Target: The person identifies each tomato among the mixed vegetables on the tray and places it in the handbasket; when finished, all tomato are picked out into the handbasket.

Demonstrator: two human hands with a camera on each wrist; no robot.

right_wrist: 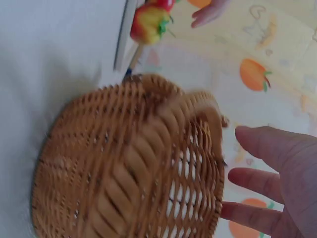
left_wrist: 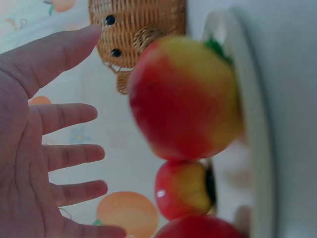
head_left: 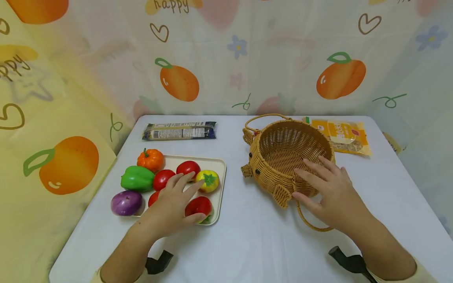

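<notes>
Over a cream tray (head_left: 222,177) on the left, my left hand (head_left: 170,208) hovers palm down with its fingers spread. In the left wrist view, a gap shows between this hand (left_wrist: 29,148) and a red-and-yellow fruit (left_wrist: 185,99). Around the hand are several red fruits (head_left: 163,179) and a yellow one with a green star-shaped top (head_left: 209,181); the hand partly covers some. My right hand (head_left: 334,200), fingers loosely extended, is at the near right rim of a wicker basket (head_left: 269,184) with an animal face. Whether its fingertips touch the basket, I cannot tell.
An orange pumpkin (head_left: 151,160), a green bell pepper (head_left: 137,179) and a purple eggplant (head_left: 126,203) line the tray's left side. Behind lie a dark-ended packet (head_left: 180,131) and a yellow food bag (head_left: 345,137). A basket handle (head_left: 311,226) hangs toward the front.
</notes>
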